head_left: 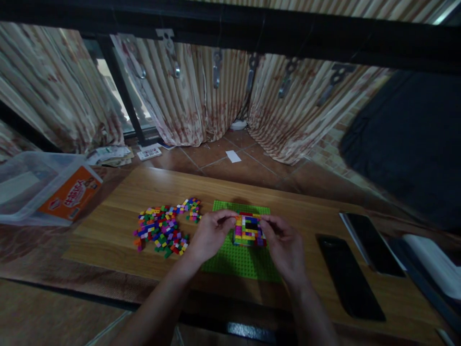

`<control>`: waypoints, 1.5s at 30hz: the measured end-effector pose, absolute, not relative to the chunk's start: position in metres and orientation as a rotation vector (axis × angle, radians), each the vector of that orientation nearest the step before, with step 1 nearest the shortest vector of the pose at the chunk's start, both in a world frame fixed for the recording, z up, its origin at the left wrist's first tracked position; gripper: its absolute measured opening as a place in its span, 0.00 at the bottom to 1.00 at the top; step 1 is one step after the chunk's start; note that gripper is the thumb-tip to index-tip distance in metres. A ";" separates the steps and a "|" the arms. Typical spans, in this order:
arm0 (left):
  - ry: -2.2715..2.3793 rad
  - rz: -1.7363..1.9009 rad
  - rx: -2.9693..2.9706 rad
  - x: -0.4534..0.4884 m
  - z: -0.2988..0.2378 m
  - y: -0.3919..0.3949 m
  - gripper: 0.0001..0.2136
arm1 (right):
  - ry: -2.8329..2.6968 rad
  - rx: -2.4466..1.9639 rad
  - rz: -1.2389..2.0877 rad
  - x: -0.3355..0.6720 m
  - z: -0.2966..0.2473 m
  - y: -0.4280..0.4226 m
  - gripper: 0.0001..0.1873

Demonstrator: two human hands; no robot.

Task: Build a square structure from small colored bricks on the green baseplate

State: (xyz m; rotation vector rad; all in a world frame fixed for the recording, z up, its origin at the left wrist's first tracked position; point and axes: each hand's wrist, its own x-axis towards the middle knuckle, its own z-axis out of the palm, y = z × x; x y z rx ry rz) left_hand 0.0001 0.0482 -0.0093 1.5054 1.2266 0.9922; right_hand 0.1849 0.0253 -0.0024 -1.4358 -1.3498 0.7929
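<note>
The wooden tabletop (118, 211) carried a green baseplate (237, 262) by its near edge, the brick structure (240, 231) above it. The left hand (212, 233) and right hand (288, 247) pinched that structure's opposite sides. Loose bricks (163, 226) spread toward the left edge; a black phone (351, 276) lay toward the right. Beyond the far edge, striped curtains (187, 96) met a tiled floor (212, 158).

The desk (115, 211) is wood; small bricks (163, 228) of many colors lie in a heap on the left; a bumpy green plate (237, 262) sits near the middle; a black slab (351, 278) lies on the right, near a second slab (376, 245).
</note>
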 end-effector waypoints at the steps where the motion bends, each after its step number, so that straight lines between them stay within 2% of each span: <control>1: 1.174 0.993 1.461 0.002 -0.008 0.048 0.10 | -1.400 -1.416 0.784 0.183 -0.001 0.025 0.12; 10: 0.930 1.047 1.150 0.015 -0.001 0.044 0.09 | -1.517 -1.245 0.895 0.167 0.000 0.026 0.09; 14: 1.199 1.114 1.319 0.010 -0.010 0.052 0.08 | -1.541 -1.321 0.775 0.170 -0.001 0.045 0.08; 19: 1.512 0.996 1.528 0.002 -0.018 0.058 0.15 | -1.574 -1.432 0.725 0.169 -0.007 0.072 0.09; 25: 1.499 0.786 1.614 0.010 -0.012 0.051 0.19 | -1.626 -1.509 0.842 0.169 -0.014 0.078 0.09; 45: 1.563 0.712 1.733 0.024 -0.002 0.037 0.20 | -1.366 -1.530 1.071 0.165 -0.012 0.077 0.11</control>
